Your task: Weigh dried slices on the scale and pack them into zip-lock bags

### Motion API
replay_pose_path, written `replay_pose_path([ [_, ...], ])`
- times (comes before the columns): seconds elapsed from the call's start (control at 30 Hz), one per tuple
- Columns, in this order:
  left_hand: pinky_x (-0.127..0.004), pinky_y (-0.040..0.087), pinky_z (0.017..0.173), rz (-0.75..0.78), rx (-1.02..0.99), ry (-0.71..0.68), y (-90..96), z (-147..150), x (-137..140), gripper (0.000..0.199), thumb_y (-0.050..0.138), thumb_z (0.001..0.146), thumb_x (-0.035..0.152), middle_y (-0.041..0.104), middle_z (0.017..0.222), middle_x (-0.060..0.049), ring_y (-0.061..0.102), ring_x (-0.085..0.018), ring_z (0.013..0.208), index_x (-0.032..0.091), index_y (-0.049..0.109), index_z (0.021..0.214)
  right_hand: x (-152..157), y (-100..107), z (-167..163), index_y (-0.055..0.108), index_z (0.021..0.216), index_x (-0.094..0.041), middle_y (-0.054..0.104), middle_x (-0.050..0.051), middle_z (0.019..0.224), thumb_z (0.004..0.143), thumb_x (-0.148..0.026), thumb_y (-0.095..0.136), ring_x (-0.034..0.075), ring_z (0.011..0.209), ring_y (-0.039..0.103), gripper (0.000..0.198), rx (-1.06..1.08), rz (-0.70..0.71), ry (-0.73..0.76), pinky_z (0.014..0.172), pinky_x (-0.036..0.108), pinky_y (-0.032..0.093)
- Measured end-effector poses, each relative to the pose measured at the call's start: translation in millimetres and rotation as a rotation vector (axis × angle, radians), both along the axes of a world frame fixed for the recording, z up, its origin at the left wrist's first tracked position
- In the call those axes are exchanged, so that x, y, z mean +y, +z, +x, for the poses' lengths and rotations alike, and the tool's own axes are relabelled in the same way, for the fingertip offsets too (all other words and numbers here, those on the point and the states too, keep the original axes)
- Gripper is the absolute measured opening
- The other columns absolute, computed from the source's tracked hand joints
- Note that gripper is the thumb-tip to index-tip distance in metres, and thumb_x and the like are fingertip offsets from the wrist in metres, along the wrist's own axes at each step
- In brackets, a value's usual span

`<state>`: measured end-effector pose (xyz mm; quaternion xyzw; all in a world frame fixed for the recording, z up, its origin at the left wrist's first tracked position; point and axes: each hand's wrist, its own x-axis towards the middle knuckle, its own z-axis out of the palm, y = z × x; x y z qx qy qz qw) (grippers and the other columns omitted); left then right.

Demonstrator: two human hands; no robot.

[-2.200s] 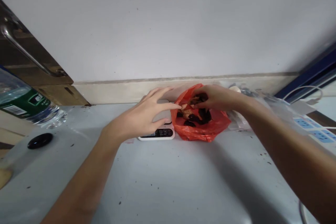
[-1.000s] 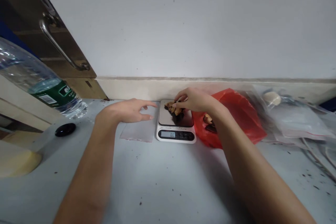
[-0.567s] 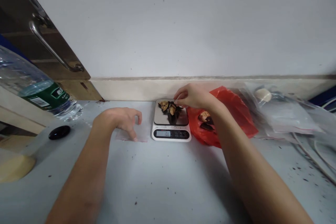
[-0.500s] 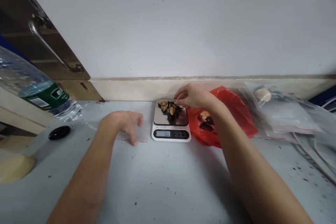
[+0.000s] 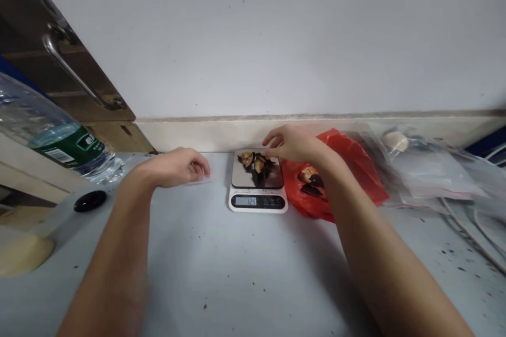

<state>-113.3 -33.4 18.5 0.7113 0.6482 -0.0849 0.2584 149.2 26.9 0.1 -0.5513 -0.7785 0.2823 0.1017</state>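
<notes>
A white digital scale (image 5: 258, 208) stands near the wall, its display lit and seeming to show 124. On its metal plate lies a small pile of dark brown, dried curled pieces (image 5: 259, 166), tan on their inner sides. My right hand (image 5: 290, 143) hovers at the back right edge of this pile, its fingers bent and slightly apart, with nothing visible between them. Left of the scale, my left hand (image 5: 184, 167) has its fingers curled on a clear plastic bag (image 5: 197, 182), mostly hidden beneath the hand. A red plastic bag (image 5: 356, 174) lies open to the right, holding more dried pieces (image 5: 311, 179).
Clear zip bags (image 5: 438, 174) and a pale round object (image 5: 395, 141) lie at the right, with a cable (image 5: 470, 237) in front. At left are a tilted water bottle (image 5: 75, 142), a black oval object (image 5: 90, 201) and a cream-coloured object (image 5: 27, 255). A wall rises behind.
My left hand has drawn back and left, its fingers curling, and the clear bag has moved with it. The scale's reading has risen. My right hand has barely moved.
</notes>
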Motion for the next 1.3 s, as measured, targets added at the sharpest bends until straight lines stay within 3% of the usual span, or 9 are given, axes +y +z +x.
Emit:
replay_pose_path([
  [0.23, -0.032, 0.052, 0.077, 0.114, -0.006, 0.002, 10.4, 7, -7, 0.032, 0.053, 0.074, 0.035, 0.081, 0.102, -0.005, 0.073, -0.027, 0.095, 0.026, 0.076, 0.095, 2, -7, -8, 0.082, 0.107, -0.017, 0.084, 0.008, 0.107, 0.084, -0.008, 0.075, 0.02, 0.091, 0.077, 0.026, 0.014, -0.005, 0.02, 0.075, 0.024, 0.057],
  [0.5, -0.031, 0.052, 0.075, 0.185, -0.056, 0.03, 19.2, 21, -13, 0.032, 0.053, 0.08, 0.036, 0.078, 0.106, -0.006, 0.072, -0.025, 0.094, 0.024, 0.075, 0.102, -28, 51, 31, 0.085, 0.105, -0.028, 0.083, 0.004, 0.097, 0.085, -0.026, 0.08, 0.023, 0.077, 0.075, 0.021, -0.167, 0.06, -0.091, 0.068, 0.032, 0.056],
  [0.63, -0.03, 0.054, 0.073, 0.267, -0.126, 0.035, 20.8, 27, -15, 0.032, 0.056, 0.082, 0.033, 0.077, 0.1, -0.005, 0.073, -0.024, 0.089, 0.024, 0.069, 0.11, -39, 61, 48, 0.085, 0.109, -0.028, 0.081, 0.008, 0.095, 0.081, -0.03, 0.083, 0.03, 0.074, 0.074, 0.028, -0.285, 0.109, -0.213, 0.063, 0.039, 0.056],
  [0.7, -0.03, 0.055, 0.07, 0.352, -0.223, 0.023, 18.4, 28, -15, 0.029, 0.06, 0.082, 0.035, 0.075, 0.098, -0.006, 0.073, -0.024, 0.088, 0.024, 0.064, 0.108, -41, 58, 39, 0.083, 0.113, -0.029, 0.081, 0.007, 0.099, 0.088, -0.026, 0.076, 0.028, 0.082, 0.075, 0.027, -0.184, 0.162, -0.103, 0.07, 0.036, 0.057],
  [0.87, -0.03, 0.061, 0.069, 0.628, -0.53, 0.039, 13.6, 33, -16, 0.035, 0.073, 0.072, 0.038, 0.067, 0.084, 0.0, 0.071, -0.021, 0.083, 0.026, 0.049, 0.096, -41, 41, -8, 0.077, 0.126, -0.03, 0.079, 0.001, 0.098, 0.104, -0.025, 0.058, 0.016, 0.083, 0.07, 0.03, 0.109, 0.111, 0.424, 0.076, 0.028, 0.05],
  [0.93, -0.029, 0.062, 0.069, 0.728, -0.567, 0.057, 14.5, 37, -18, 0.034, 0.073, 0.071, 0.034, 0.065, 0.08, 0.002, 0.07, -0.02, 0.083, 0.027, 0.047, 0.091, -41, 33, -22, 0.078, 0.105, -0.023, 0.075, 0.0, 0.084, 0.106, -0.024, 0.054, 0.014, 0.072, 0.062, 0.024, 0.084, 0.12, 0.464, 0.069, 0.027, 0.044],
  [1.03, -0.028, 0.063, 0.071, 0.87, -0.572, 0.057, 16.1, 43, -21, 0.028, 0.071, 0.074, 0.029, 0.065, 0.082, 0.002, 0.07, -0.019, 0.086, 0.028, 0.048, 0.089, -40, 25, -33, 0.064, 0.073, -0.019, 0.062, -0.002, 0.064, 0.104, -0.029, 0.058, 0.012, 0.059, 0.05, 0.034, 0.115, 0.156, 0.311, 0.061, 0.028, 0.036],
  [1.2, -0.035, 0.065, 0.087, 0.892, -0.681, -0.052, 11.2, 44, -19, 0.026, 0.073, 0.083, 0.036, 0.07, 0.108, -0.003, 0.072, -0.023, 0.107, 0.028, 0.056, 0.102, -40, 20, -35, 0.059, 0.072, -0.019, 0.058, -0.004, 0.063, 0.082, -0.007, 0.069, 0.012, 0.06, 0.054, 0.019, 0.403, 0.271, 0.004, 0.062, 0.026, 0.04],
  [1.3, -0.05, 0.054, 0.114, 0.764, -0.672, -0.148, 6.1, 41, -15, 0.077, 0.086, 0.072, 0.054, 0.055, 0.156, -0.009, 0.053, -0.036, 0.147, 0.032, 0.053, 0.138, -40, 20, -31, 0.068, 0.1, -0.02, 0.059, -0.006, 0.069, 0.073, 0.003, 0.058, 0.012, 0.058, 0.058, 0.037, 0.538, 0.174, 0.062, 0.058, 0.025, 0.042],
])
